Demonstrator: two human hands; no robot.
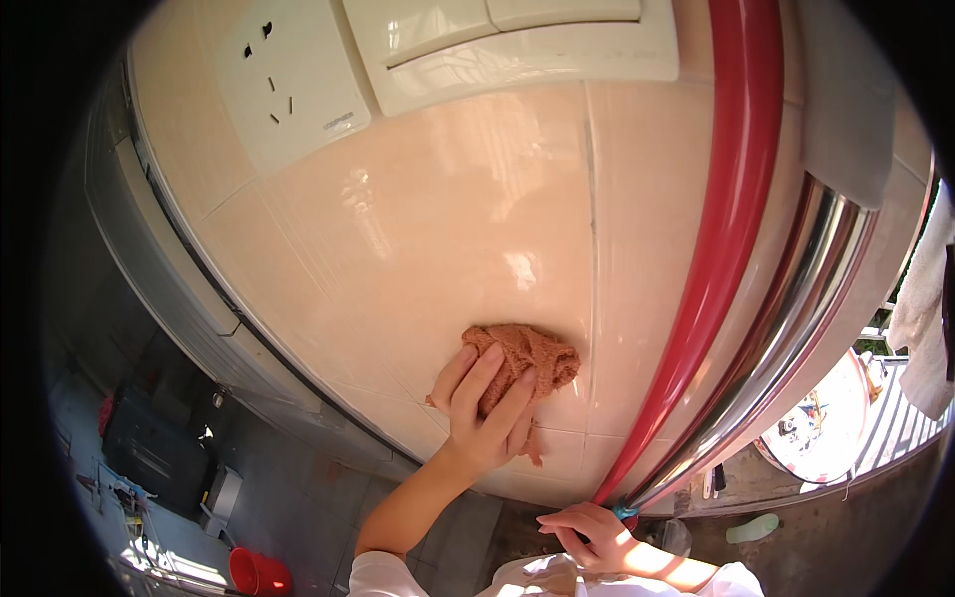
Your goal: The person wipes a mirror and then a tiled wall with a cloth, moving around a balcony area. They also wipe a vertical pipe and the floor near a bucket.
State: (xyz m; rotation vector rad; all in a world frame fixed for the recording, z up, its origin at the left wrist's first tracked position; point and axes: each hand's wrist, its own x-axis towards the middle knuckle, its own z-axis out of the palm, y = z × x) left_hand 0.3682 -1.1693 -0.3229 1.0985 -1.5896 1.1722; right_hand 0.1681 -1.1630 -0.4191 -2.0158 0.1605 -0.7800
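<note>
In my left hand (485, 418) is a bunched reddish-brown cloth (533, 366), pressed against the glossy beige wall tiles (448, 239). Fingers spread over the cloth hold it, and its loose ends hang out beneath. Lower right, my right hand (589, 533) is in front of my white shirt, near the lower ends of a red pipe (735, 201) and a polished metal pipe (776, 343). Nothing shows in that hand; its fingers are loosely bent and partly apart. Beside its wrist is a small teal piece (625, 513).
Above the cloth are a wall socket (298, 74) and a switch plate (522, 45). A door frame (224, 298) borders the tiles at left. A red bucket (260, 573) stands lower left. At right are a pale green bottle (753, 528), a round white basin (821, 418) and a hanging towel (921, 336).
</note>
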